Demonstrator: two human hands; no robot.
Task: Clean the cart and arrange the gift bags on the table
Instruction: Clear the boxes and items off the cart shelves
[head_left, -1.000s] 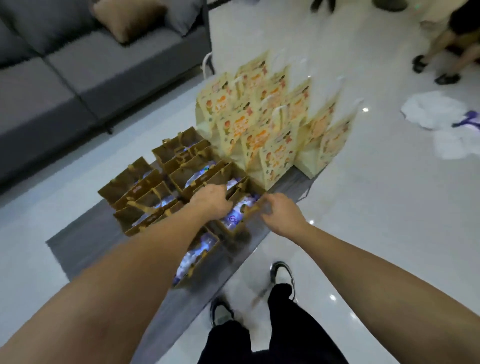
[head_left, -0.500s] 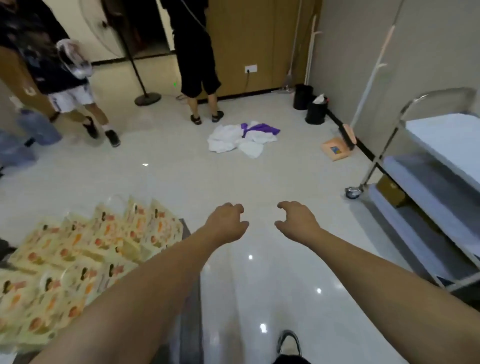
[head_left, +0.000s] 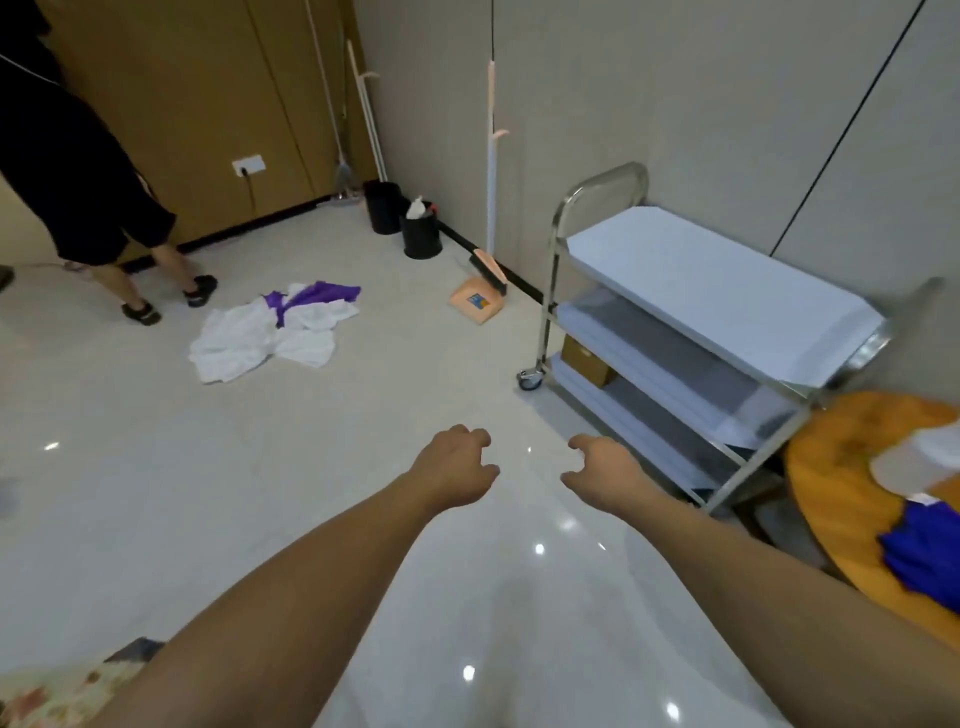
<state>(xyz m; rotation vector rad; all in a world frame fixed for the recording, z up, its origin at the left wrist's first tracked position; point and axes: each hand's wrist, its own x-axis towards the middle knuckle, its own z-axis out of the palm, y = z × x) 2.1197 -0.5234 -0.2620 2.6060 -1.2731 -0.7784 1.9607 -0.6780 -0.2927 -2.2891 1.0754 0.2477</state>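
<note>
A steel three-shelf cart on castors stands against the right wall, its shelves white and grey. A brown box sits on its lowest shelf. My left hand and my right hand are stretched out over the bare floor, fingers loosely curled, holding nothing. Both are short of the cart. A corner of the yellow printed gift bags shows at the bottom left edge, mostly cut off by the frame and my left arm.
A round wooden table with blue cloth is at the right. White and purple cloth lies on the floor. A dustpan, broom and two black bins line the wall. A person's legs stand at left.
My view has swung right, away from the gift-bag table toward the cart. My hands let go of the brown bags a second ago and now hang in the air, holding nothing.
</note>
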